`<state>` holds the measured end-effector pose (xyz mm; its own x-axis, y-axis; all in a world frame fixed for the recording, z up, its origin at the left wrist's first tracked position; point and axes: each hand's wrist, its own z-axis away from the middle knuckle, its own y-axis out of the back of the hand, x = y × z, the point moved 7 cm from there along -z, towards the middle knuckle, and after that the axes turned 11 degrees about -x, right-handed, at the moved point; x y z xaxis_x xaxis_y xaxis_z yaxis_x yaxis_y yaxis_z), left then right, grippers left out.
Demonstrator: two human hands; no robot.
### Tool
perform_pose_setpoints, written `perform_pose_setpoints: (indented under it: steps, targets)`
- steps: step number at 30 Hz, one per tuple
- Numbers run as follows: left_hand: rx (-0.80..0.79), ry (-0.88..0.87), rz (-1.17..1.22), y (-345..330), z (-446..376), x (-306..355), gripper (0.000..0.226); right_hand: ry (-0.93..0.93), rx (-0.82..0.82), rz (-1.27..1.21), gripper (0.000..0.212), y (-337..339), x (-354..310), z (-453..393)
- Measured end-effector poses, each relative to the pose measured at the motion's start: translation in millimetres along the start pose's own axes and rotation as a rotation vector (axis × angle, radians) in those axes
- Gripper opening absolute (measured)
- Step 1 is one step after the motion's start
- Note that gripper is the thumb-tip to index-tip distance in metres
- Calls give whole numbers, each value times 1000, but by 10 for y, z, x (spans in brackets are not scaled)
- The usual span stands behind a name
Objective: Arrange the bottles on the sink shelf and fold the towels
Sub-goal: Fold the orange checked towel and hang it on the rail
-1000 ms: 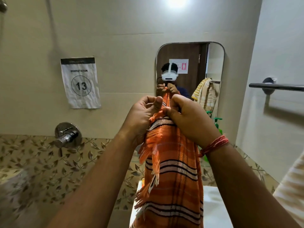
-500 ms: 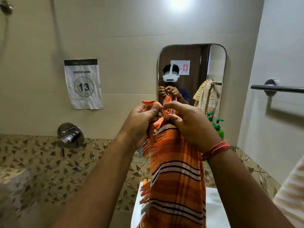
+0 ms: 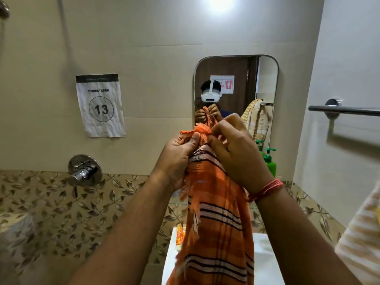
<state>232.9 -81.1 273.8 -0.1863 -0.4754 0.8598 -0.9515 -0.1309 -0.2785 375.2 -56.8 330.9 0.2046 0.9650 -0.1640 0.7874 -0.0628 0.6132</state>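
Towel-folding step: your left hand point(image 3: 176, 159) and right hand point(image 3: 236, 155) both pinch orange towel point(image 3: 218, 219) top fringe above sink point(image 3: 265, 262); next, match corners evenly.

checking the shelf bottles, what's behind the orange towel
A green pump bottle peeks out past the right hand, and a white sink lies below. The orange towel covers anything else on the shelf.

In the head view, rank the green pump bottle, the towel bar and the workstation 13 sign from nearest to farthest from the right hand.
Measured from the right hand:
1. Green pump bottle, just to its right below the mirror.
2. Towel bar, up on the right wall.
3. Workstation 13 sign, far left on the back wall.
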Motion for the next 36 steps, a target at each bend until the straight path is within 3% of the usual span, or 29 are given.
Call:
perform_pose_setpoints:
  steps: [4,9,16,20,25,27,32,34,36]
  targets:
    - [-8,41,-2,-57,-3,-48,17,-99,-40,-202,8,-87,27,-27]
    - [-50,51,15,-81,1,-9,20,-115,-78,-211,3,-143,27,-48]
    - [-238,112,113,-261,102,-4,34,-132,43,-84,8,-75,42,-64]
    - [-137,19,-79,-221,66,45,26,-157,110,-140,9,-87,27,-56]
    - [-33,-76,-167,-181,61,101,32,-244,150,-379,15,-163,91,-28]
    - [26,-134,-230,-143,44,166,33,-258,79,-471,19,-230,123,-31]
    - [193,-225,-413,77,3,450,30,-340,-372,-1065,19,-467,279,135]
    - [191,-231,-428,142,-24,551,34,-303,-446,-1113,20,-496,289,210]
    - [166,-233,-489,152,-44,636,35,-225,-443,-1001,19,-531,272,226]
